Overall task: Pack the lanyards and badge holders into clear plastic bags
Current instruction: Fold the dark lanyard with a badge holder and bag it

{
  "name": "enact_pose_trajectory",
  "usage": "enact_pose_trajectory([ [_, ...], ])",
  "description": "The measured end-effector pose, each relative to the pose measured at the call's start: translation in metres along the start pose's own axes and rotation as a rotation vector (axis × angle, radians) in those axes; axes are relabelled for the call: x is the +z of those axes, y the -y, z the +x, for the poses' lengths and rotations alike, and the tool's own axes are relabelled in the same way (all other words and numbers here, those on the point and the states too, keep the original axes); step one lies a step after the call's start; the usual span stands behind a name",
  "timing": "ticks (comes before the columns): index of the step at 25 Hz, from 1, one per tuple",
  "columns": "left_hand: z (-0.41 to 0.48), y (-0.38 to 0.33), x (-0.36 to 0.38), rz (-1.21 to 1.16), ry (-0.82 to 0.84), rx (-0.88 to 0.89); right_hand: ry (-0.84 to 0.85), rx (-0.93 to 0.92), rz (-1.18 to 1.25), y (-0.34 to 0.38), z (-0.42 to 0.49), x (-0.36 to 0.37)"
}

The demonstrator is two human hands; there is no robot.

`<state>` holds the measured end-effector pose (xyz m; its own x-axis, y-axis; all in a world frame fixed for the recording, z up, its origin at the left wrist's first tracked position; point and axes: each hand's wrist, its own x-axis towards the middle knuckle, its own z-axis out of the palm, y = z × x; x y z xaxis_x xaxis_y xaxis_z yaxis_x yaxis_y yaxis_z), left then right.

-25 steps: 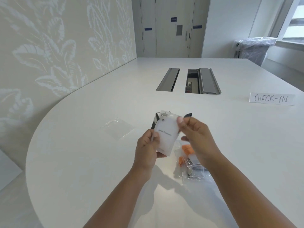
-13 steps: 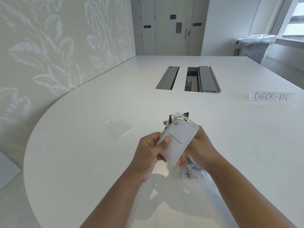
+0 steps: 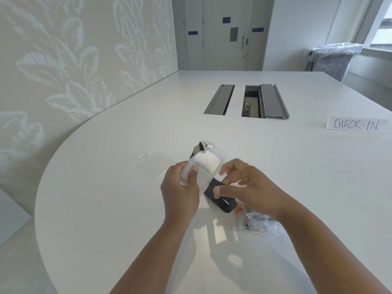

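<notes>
My left hand [image 3: 180, 187] holds a clear badge holder [image 3: 206, 164] with a white card inside and a metal clip [image 3: 206, 145] at its top. A folded black lanyard [image 3: 220, 198] hangs below the holder, and my right hand [image 3: 248, 187] pinches it with thumb and fingers. An empty clear plastic bag [image 3: 154, 164] lies flat on the white table [image 3: 106, 209], just left of my hands. A filled clear bag [image 3: 258, 224] with orange and dark items lies under my right wrist, mostly hidden.
A white "CHECK-IN" sign [image 3: 356, 125] stands at the right. Two cable slots [image 3: 219, 99] sit in the table's middle, the right one [image 3: 265, 101] with its lid up. A patterned wall runs along the left, and a plastic-covered bin [image 3: 333, 58] stands at the back right.
The badge holder has shifted left into my left hand alone. My right hand came out from behind it and now pinches the black lanyard, which has dropped into view below the holder.
</notes>
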<state>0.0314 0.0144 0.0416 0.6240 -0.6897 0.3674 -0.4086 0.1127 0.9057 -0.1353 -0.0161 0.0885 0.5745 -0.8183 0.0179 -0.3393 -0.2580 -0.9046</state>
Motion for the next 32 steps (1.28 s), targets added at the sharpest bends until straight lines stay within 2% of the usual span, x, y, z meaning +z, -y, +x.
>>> enact_pose_trajectory([
  [3, 0.000, 0.000, -0.002, 0.154, 0.061, 0.167, -0.100, -0.132, 0.018, 0.005, -0.002, 0.003],
  [6, -0.001, -0.003, -0.007, 0.206, 0.236, 0.351, -0.099, -0.207, 0.385, 0.006, -0.003, 0.005],
  [9, -0.003, -0.004, -0.009, 0.189, 0.468, 0.492, -0.188, -0.157, 0.654, 0.006, -0.002, 0.000],
  [12, -0.001, -0.003, -0.011, 0.095, 0.540, 0.489, -0.290, -0.130, 0.621, -0.001, 0.002, -0.011],
  [15, -0.004, -0.008, -0.012, -0.011, 0.559, 0.432, -0.382, -0.095, 0.489, -0.010, 0.005, -0.016],
  [16, -0.005, -0.009, -0.012, -0.051, 0.540, 0.412, -0.409, -0.096, 0.340, -0.013, 0.006, -0.016],
  [19, -0.004, -0.008, -0.011, -0.112, 0.369, 0.344, -0.431, -0.088, -0.347, -0.021, 0.007, -0.015],
  [21, -0.001, -0.007, -0.011, -0.142, 0.244, 0.241, -0.365, -0.058, -0.498, -0.017, 0.005, -0.013],
  [24, 0.000, -0.007, -0.010, -0.184, 0.049, 0.077, -0.252, -0.004, -0.437, -0.014, 0.005, -0.003],
  [28, 0.005, -0.001, -0.009, -0.166, -0.208, -0.124, -0.149, 0.007, -0.186, -0.010, 0.002, 0.005],
  [30, 0.007, 0.000, -0.009, -0.154, -0.227, -0.177, -0.132, -0.072, -0.125, -0.007, -0.001, 0.006],
  [32, 0.003, 0.000, -0.007, -0.088, -0.162, -0.096, -0.144, -0.165, -0.111, -0.006, 0.000, 0.005],
])
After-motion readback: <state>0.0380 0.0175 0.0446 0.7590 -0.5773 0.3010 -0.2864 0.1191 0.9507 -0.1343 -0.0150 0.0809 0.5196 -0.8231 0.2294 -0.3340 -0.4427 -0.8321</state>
